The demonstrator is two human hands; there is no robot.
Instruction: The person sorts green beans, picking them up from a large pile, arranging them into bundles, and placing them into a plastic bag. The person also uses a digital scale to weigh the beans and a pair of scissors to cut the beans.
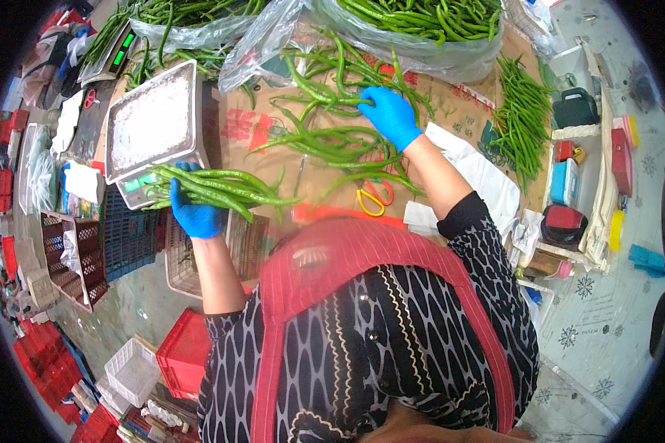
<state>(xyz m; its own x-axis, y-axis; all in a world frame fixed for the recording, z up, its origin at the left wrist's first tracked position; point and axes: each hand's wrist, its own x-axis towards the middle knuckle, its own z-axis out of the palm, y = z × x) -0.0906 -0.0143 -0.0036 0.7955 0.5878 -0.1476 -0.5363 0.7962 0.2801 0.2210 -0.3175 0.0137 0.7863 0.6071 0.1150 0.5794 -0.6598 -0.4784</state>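
My left hand [195, 213], in a blue glove, grips a bunch of long green chili peppers [221, 187]. The bunch lies sideways over the near end of a scale [136, 191] with a lit display. On the cardboard-covered table, my right hand [389, 117], also gloved in blue, pinches the end of a long green pepper [335, 102] between thumb and fingers. Around that hand lie more loose peppers [332, 143], several of them crossing one another. Scissors with red and yellow handles [372, 202] rest just below these peppers.
Plastic bags full of peppers [421, 19] stand at the far side. A neat pile of peppers [523, 122] lies at the right. A white-topped tray [152, 119] sits on the left, with a second scale [108, 58] behind. White paper [471, 160] is beside my right forearm.
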